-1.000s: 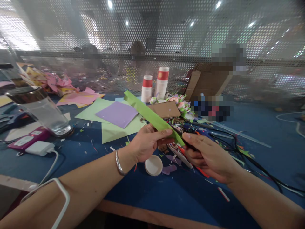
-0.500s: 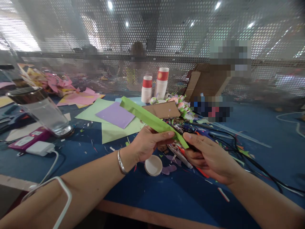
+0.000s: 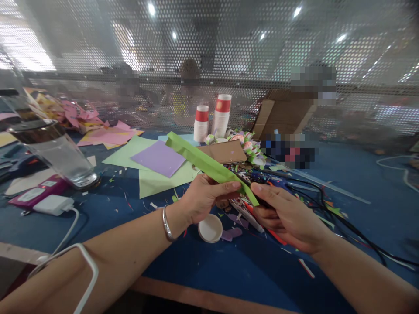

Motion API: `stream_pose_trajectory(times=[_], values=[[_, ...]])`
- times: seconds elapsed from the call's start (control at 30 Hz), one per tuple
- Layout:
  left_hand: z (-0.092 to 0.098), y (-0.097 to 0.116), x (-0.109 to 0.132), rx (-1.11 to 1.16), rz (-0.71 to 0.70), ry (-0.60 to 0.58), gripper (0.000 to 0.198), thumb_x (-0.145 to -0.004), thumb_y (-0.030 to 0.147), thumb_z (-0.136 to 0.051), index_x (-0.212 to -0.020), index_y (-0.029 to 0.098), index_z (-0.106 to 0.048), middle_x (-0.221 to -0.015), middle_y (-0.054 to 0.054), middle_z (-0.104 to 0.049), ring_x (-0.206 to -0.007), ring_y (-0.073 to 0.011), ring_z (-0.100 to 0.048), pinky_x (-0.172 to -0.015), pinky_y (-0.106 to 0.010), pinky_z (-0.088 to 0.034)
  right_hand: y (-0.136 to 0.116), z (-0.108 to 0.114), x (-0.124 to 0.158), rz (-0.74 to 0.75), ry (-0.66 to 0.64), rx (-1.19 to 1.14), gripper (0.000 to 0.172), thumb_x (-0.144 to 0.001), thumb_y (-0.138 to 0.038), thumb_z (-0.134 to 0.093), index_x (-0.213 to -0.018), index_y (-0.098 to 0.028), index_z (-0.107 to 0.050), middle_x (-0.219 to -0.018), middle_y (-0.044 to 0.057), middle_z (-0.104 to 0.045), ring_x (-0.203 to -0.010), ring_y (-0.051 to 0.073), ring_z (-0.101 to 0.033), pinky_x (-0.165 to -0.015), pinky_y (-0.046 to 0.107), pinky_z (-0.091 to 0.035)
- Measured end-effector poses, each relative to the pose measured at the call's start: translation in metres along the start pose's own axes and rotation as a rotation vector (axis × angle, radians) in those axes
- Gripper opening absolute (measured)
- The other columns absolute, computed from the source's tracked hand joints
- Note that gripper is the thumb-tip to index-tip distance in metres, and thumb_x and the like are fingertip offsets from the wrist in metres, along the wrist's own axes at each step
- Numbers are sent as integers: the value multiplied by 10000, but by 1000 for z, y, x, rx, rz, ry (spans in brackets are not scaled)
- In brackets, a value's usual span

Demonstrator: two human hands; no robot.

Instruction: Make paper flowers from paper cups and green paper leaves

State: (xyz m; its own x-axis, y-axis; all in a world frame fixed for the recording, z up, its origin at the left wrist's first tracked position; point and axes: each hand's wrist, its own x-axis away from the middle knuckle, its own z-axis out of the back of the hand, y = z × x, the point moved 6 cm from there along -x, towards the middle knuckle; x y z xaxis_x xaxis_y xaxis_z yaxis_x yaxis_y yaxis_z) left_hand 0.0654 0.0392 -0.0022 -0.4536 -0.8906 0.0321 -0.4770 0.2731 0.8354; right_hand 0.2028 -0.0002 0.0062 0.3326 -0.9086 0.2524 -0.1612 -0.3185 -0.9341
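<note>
My left hand pinches a long folded strip of bright green paper between thumb and fingers; the strip slants up to the left above the blue table. My right hand is closed around dark-handled scissors whose blades meet the strip's lower right end; most of the scissors are hidden by my fingers. A silver bangle is on my left wrist. Under the hands lie a small white round lid and paper scraps.
Light green and purple paper sheets, a brown cardboard piece, paper flowers, stacked red-and-white cups, black cables, a glass jar, a white charger and pink papers crowd the table. A perforated screen stands behind, people beyond.
The green strip's far end has dropped slightly and shifted left, and the strip has slid a little further across my right hand. Both hands keep their hold.
</note>
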Motion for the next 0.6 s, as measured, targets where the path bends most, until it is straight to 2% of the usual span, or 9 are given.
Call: stream_pose_trajectory(times=[0.17,0.27,0.4,0.6], values=[[2,8,2,-118,20,-8,297,-675,294,-931,-894,136,-808,-931,-75,-785,-820,-170,-714,-716,-286,-599,-1,2,0,16,37,5,630,-684,-656,-884,-699,-219,-431,-514,-140,-224,-446,20,-101,-360,134,-75],[9,19,1,-166,-55,32,339,-719,358,-904,-985,175,-801,-948,-65,-776,-825,-185,-714,-652,-287,-594,-1,3,1,17,37,23,605,-717,-655,-862,-717,-221,-441,-530,-141,-202,-459,23,-82,-367,140,-57],[14,31,-1,-172,-152,51,260,-748,340,-882,-936,178,-802,-975,-67,-786,-878,-206,-731,-703,-316,-608,0,2,0,12,31,35,611,-717,-666,-854,-693,-219,-438,-514,-131,-226,-445,22,-99,-364,150,-49],[11,23,-1,-78,-134,43,190,-712,275,-907,-812,152,-802,-890,-58,-797,-835,-181,-739,-834,-343,-600,0,2,0,11,55,1,629,-692,-642,-886,-706,-224,-416,-539,-137,-212,-461,21,-90,-366,139,-57]])
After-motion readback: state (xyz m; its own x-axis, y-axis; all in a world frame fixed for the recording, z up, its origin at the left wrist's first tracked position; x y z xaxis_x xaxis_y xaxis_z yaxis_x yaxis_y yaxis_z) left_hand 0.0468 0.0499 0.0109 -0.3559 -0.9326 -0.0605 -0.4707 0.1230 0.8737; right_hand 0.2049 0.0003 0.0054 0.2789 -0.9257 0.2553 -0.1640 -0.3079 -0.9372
